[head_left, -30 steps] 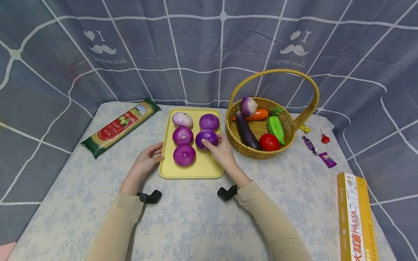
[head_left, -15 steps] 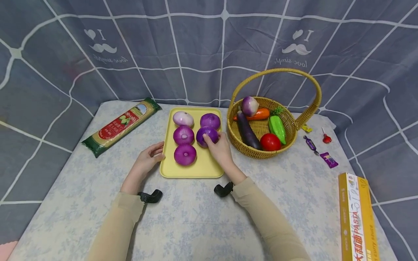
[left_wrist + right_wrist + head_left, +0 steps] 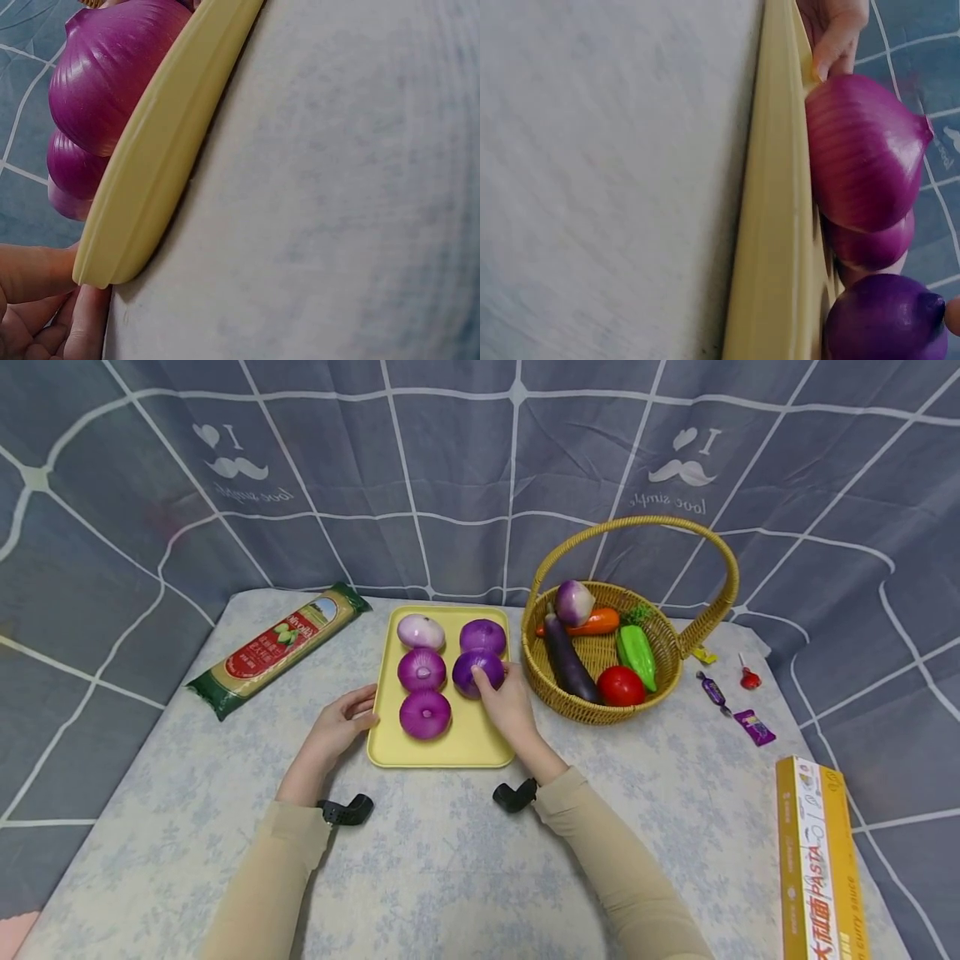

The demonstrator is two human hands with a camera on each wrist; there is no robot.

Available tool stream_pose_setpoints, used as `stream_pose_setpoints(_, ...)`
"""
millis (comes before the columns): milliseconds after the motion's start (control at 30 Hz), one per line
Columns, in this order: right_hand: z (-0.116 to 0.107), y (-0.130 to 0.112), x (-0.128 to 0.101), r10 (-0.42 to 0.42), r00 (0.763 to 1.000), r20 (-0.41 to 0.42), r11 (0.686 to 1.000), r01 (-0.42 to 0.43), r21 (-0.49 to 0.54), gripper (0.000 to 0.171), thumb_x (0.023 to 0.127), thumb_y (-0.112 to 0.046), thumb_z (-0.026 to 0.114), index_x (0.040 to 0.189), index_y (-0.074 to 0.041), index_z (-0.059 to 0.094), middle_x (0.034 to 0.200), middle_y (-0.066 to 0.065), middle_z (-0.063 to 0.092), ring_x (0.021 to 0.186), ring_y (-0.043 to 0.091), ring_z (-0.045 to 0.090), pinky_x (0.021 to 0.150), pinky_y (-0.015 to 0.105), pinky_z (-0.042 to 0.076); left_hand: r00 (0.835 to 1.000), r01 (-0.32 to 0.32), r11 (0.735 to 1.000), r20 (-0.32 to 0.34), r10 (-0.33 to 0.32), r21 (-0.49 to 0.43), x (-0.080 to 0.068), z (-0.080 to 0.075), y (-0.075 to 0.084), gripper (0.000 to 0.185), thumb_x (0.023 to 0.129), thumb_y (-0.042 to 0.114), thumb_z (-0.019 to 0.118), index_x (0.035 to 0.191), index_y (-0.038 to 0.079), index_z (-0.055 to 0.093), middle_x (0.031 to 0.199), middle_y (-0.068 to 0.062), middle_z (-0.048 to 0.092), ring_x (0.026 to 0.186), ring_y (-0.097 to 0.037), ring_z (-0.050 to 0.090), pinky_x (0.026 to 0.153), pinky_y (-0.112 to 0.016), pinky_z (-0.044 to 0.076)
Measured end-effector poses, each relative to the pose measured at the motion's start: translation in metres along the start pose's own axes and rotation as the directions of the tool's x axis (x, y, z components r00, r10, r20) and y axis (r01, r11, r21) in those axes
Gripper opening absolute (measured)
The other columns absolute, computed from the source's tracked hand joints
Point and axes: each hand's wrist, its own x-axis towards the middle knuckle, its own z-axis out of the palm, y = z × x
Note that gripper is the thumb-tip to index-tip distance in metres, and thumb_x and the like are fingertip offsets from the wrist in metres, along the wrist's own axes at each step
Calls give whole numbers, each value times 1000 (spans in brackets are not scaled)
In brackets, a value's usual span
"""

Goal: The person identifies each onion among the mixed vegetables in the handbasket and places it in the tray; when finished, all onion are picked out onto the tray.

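Right hand on a purple onion, left hand at the edge of the yellow tray.

The right hand (image 3: 512,710) curls its fingers and thumb around a purple onion (image 3: 477,671) that sits in the right column of the yellow tray (image 3: 467,745), just in front of another purple onion (image 3: 482,636) at the back. The left hand (image 3: 339,727) rests on the bench (image 3: 450,860) with relaxed fingers, their tips touching the tray's left rim and gripping nothing. Three more onions (image 3: 423,713) line the tray's left column, the rear one paler. A wicker basket (image 3: 660,652) just right of the tray holds an eggplant (image 3: 566,660), a tomato (image 3: 621,686), a green pepper (image 3: 636,656) and a carrot (image 3: 596,622). A pasta packet (image 3: 277,647) lies well left of the tray, and wrapped candies (image 3: 753,727) lie right of the basket.
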Motion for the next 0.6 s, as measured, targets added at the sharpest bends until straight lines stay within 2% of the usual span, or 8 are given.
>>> stream_pose_setpoints(200, 3, -2, -3, -38, 999, 14, 999, 38, 2, 65, 95, -37, 63, 138, 8, 43, 134, 26, 52, 128, 37, 51, 109, 47, 43, 1000, 9, 1000, -1, -9, 2, 0, 0, -1, 59, 100, 8, 54, 155, 11, 33, 148, -17, 47, 137, -31, 44, 115, -43, 37)
stream_pose_setpoints(433, 0, -2, -8, -99, 995, -20, 995, 99, -12, 74, 93, -34, 67, 146, 6, 35, 143, 28, 42, 133, 40, 46, 112, 51, 39, 1000, -9, 1000, 11, 9, 0, -3, 0, 2, 60, 100, 9, 54, 155, 11, 32, 148, -19, 47, 137, -32, 44, 116, -44, 35)
stream_pose_setpoints(600, -5, -3, -15, -154, 988, -26, 988, 153, -11, 73, 92, -31, 69, 146, 4, 36, 145, 26, 40, 134, 40, 44, 114, 50, 37, 1000, -7, 1000, 16, 7, -7, -4, 0, 4, 60, 100, 9, 55, 155, 11, 32, 149, -19, 46, 138, -32, 43, 117, -45, 33)
